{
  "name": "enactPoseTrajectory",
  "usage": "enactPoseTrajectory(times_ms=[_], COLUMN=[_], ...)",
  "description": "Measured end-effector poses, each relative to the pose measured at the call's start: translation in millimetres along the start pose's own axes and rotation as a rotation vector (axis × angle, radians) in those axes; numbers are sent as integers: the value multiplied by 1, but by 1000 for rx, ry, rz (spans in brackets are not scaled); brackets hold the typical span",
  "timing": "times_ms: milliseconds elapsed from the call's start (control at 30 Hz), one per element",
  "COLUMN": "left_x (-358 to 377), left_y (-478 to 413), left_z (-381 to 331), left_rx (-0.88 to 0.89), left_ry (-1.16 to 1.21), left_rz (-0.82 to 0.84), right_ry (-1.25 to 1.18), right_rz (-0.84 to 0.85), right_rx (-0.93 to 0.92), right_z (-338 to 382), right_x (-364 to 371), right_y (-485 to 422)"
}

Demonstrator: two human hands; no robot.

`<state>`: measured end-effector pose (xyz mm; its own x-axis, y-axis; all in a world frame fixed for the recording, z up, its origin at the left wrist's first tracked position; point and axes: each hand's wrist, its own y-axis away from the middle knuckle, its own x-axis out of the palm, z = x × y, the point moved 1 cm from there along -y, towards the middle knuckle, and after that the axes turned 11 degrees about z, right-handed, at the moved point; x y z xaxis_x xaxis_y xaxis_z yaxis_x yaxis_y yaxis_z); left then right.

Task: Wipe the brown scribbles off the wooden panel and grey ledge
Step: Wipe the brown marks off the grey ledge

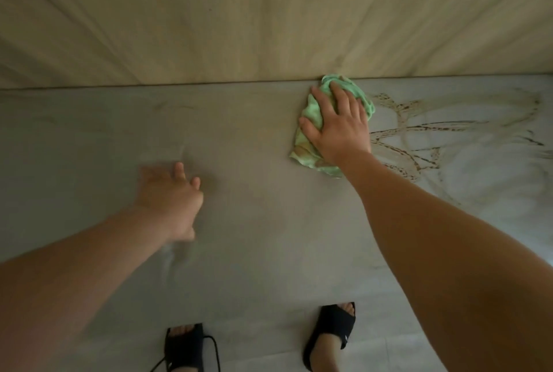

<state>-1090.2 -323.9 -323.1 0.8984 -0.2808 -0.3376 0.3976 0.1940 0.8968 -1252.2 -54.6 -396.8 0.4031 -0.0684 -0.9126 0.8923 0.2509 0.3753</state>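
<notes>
On the flat grey ledge (254,222) under the pale wooden panel (269,12), a right hand (338,126), fingers spread, pressed a stained, crumpled green cloth (308,150) beside brown scribbles (419,138) it risked smearing; the blurred, loose-fingered left hand (170,195) held nothing.

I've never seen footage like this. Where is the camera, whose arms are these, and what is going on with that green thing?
There is no machine here: a person wears a single camera on the head, looking down, so you see their own arms and, at the bottom, their feet in black sandals. The pale surface at the top is a wooden panel, and below it runs a grey ledge. The right hand presses a crumpled green cloth flat on the ledge, close to the seam with the panel. Just right of the cloth lie brown scribbles on the ledge, not yet wiped off. The left hand is blurred, holds nothing, and is over the ledge further left.
</notes>
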Motion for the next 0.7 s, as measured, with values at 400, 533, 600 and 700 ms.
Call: enactPoseTrajectory(times_ms=[400, 533, 600, 700], left_x=[-96, -109, -120, -130], left_y=[-9, -4, -2, 1], left_z=[-140, -177, -201, -236], left_rx=[75, 119, 171, 226], left_ry=[618, 534, 487, 497], left_rz=[-685, -746, -726, -663], right_ry=[-72, 45, 47, -100], right_rz=[30, 36, 30, -12], right_rx=[223, -193, -81, 313], right_z=[-67, -117, -172, -210], right_x=[15, 28, 20, 16], right_y=[64, 117, 122, 133])
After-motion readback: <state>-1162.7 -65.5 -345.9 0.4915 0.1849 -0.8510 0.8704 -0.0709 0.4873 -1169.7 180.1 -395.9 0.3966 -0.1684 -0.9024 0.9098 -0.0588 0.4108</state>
